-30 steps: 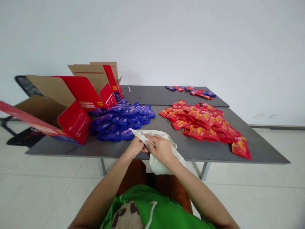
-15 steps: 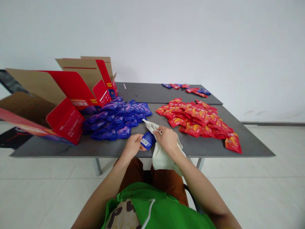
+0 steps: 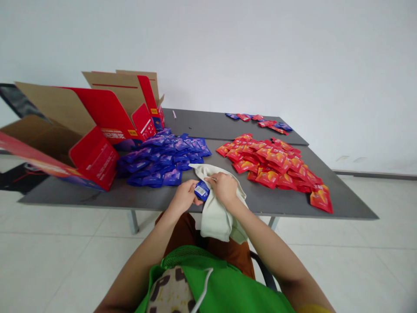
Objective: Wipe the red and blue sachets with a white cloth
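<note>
Fingers curl closed on both sides: the left hand [image 3: 184, 196] pinches a blue sachet [image 3: 202, 191] from below, while the right hand [image 3: 223, 188] grips the top edge of a cream cloth bag [image 3: 216, 219], its mouth pressed against the sachet, and the bag hangs over the table edge. Just ahead on the gray table [image 3: 65, 196] lies a blue pile [image 3: 163, 160], beside an open red box [image 3: 100, 113] — a red pile [image 3: 270, 163] sits to the right, and a loose row of mixed sachets [image 3: 259, 121] lies beyond it — while a green bag [image 3: 208, 282] rests on the lap below.
</note>
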The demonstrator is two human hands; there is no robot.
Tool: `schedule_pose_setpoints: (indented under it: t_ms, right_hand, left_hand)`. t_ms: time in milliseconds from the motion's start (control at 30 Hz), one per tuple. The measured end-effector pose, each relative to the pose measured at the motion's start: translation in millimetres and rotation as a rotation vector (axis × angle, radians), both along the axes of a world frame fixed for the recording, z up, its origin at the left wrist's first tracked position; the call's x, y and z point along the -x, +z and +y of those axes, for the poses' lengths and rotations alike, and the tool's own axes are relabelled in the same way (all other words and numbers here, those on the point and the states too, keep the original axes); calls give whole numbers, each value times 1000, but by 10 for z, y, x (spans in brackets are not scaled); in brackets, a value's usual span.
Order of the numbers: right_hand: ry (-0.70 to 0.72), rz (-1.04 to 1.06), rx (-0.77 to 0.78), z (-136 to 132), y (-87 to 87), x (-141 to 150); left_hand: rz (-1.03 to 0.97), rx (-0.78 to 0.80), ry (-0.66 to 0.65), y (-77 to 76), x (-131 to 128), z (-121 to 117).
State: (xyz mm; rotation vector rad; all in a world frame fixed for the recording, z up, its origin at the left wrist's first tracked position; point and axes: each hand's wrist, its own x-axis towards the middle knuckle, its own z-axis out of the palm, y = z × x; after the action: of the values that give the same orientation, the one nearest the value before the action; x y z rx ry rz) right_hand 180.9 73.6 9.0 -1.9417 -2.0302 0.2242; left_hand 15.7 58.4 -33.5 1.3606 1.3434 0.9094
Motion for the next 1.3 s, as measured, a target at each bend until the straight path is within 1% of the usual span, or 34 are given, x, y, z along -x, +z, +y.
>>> schedule_pose_setpoints:
  t_ms: [67,133,233,300,367,400,467,567,667,733,800,933,1000,1067,1133,1200,1233,1300]
  right_hand:
    - [-53,-57,32,65,60,-62]
    - [-35,-60,63,57,127,-97]
    - [103,0,23,-108,180,-54]
    - [197,27,8,-258,159,34]
    - [228,4,26,-362,104,128]
    - [210,-28,27,-379,75,162]
    - [137,-115,8,-332,34,178]
    - [-15,-229,-1,-105,44,75]
    - [-143,-275,-2,125,76,-73]
    - [-162,-288,-27,168,63,-129]
    - [-130,-303,-60,94,24,-130]
    - [-39,-302,-109,-234,-46,9]
    - [-3,-267,-105,-356,-48,95]
    - [-11,-217,-82,-397,-32,140]
    - [-60,-164,-65,-372,-15,124]
    - [-114,-118,-57,-318,-10,61]
    - [-137,-102,-53,-292,-15,23]
    - [-168,-88,-45,-254,-38,-37]
  left_hand:
    - [39,-49,5,-16,0,-13]
    - [47,-79,11,0,-4,-43]
    - [28,-96,62,36,-19,-92]
    - [29,-105,127,43,-33,-100]
    - [29,-95,167,37,-47,-80]
    - [32,-80,167,35,-56,-63]
    - [38,-33,153,45,-74,-31]
    - [76,3,151,106,-107,-33]
    - [133,-65,150,176,-133,-97]
    - [162,-118,131,191,-136,-138]
    - [157,-143,127,177,-128,-154]
    - [89,-94,159,102,-115,-92]
    - [65,-39,104,69,-115,-43]
    - [74,0,16,63,-105,-21]
    - [104,-6,-40,111,-66,-46]
    - [146,-83,-25,231,25,-116]
    - [174,-148,0,321,93,-158]
    - [255,-307,90,563,265,-232]
